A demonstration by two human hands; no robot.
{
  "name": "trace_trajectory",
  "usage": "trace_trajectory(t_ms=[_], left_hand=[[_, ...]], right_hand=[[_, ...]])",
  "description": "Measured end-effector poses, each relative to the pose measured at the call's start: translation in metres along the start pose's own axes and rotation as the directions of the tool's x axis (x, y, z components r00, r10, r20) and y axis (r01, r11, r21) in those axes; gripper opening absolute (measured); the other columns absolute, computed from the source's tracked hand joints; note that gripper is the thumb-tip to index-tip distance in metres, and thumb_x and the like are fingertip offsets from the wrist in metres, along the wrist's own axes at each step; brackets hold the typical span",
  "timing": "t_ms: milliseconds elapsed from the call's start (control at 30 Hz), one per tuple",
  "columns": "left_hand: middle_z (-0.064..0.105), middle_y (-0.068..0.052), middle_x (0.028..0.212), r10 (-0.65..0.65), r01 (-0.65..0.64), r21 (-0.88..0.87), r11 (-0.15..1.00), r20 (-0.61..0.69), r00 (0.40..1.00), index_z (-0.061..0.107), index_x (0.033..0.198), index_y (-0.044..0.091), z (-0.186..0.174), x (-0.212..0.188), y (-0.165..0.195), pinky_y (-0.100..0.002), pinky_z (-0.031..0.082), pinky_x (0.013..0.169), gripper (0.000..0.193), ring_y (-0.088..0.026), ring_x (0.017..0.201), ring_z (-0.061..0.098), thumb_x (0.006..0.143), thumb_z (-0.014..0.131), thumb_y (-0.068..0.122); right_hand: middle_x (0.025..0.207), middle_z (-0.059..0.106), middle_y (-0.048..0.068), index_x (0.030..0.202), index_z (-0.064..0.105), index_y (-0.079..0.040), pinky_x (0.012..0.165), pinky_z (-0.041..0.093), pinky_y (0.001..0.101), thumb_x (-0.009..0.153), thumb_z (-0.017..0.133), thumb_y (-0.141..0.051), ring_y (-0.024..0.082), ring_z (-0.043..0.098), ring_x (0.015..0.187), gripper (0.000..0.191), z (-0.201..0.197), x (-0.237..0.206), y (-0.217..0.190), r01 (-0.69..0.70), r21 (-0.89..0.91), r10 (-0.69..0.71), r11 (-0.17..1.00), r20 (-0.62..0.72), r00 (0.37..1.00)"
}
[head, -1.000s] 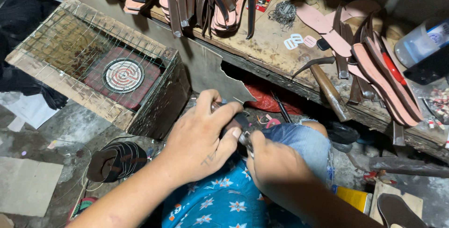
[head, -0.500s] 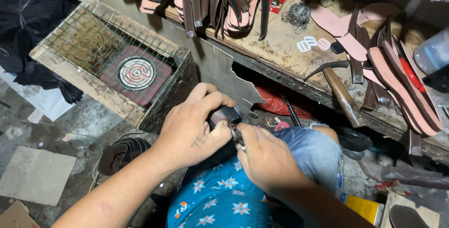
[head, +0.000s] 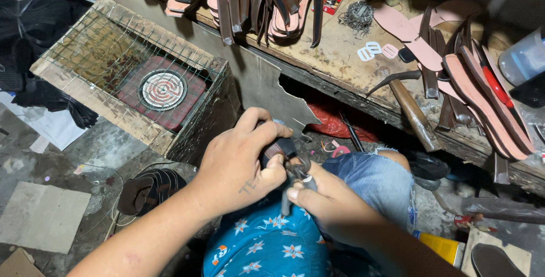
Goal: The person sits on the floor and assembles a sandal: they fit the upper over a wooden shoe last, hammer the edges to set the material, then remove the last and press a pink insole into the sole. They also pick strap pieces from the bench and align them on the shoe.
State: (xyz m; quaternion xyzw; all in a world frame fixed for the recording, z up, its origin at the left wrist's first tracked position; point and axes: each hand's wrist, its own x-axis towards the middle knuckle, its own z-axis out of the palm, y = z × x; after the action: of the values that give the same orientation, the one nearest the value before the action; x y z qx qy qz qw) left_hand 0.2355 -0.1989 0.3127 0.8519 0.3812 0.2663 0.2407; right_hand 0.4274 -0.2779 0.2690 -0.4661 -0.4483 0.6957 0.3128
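Cluttered surface [head: 340,67] fills the upper frame; at centre, the left hand [head: 238,163] stays clamped on a dark strap [head: 276,151], while the right hand [head: 329,209] now pinches pliers [head: 298,172] against it.

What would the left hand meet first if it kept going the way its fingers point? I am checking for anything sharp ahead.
Probably the jagged metal sheet under the workbench, past the dark strap piece the left hand grips. Depth is unclear; the hand may be well short of it.
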Motion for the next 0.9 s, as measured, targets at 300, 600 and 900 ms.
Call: trace_trajectory(t_ms=[300, 600, 900], left_hand=[[0.060, -0.018, 0.116, 0.083, -0.083, 0.026, 0.996, -0.003, 0.997, 0.069, 0.113, 0.011, 0.006, 0.000, 0.008, -0.045, 0.056, 0.077, 0.039, -0.038, 0.087, 0.068, 0.076, 0.068, 0.024], [0.061, -0.016, 0.116, 0.060, -0.060, -0.025, 0.998, 0.018, 0.998, 0.070, 0.113, 0.013, -0.004, 0.003, -0.002, -0.045, 0.056, 0.076, 0.036, -0.037, 0.089, 0.069, 0.079, 0.067, 0.024], [0.061, -0.015, 0.114, 0.053, -0.050, 0.048, 0.998, -0.065, 0.996, 0.070, 0.107, 0.011, 0.006, -0.007, 0.002, -0.043, 0.056, 0.073, 0.032, -0.034, 0.083, 0.069, 0.078, 0.069, 0.023]], right_hand=[[0.119, 0.064, 0.022, 0.134, 0.049, -0.002, 0.095, 0.045, 0.0451, 0.089, 0.062, -0.017, 0.039, 0.062, 0.115, 0.050, -0.007, -0.028, -0.033, 0.132, -0.821, -0.319, 0.556, -0.063, 0.946], [0.102, 0.060, 0.022, 0.119, 0.051, 0.002, 0.081, 0.050, 0.0487, 0.088, 0.062, -0.010, 0.043, 0.062, 0.096, 0.035, -0.004, 0.009, 0.014, 0.158, -0.949, -0.599, 0.273, -0.039, 0.800], [0.101, 0.067, 0.016, 0.122, 0.057, -0.003, 0.078, 0.053, 0.0462, 0.090, 0.065, -0.017, 0.038, 0.065, 0.096, 0.036, -0.022, -0.002, -0.017, 0.193, -0.830, -0.339, 0.523, 0.005, 0.941]])
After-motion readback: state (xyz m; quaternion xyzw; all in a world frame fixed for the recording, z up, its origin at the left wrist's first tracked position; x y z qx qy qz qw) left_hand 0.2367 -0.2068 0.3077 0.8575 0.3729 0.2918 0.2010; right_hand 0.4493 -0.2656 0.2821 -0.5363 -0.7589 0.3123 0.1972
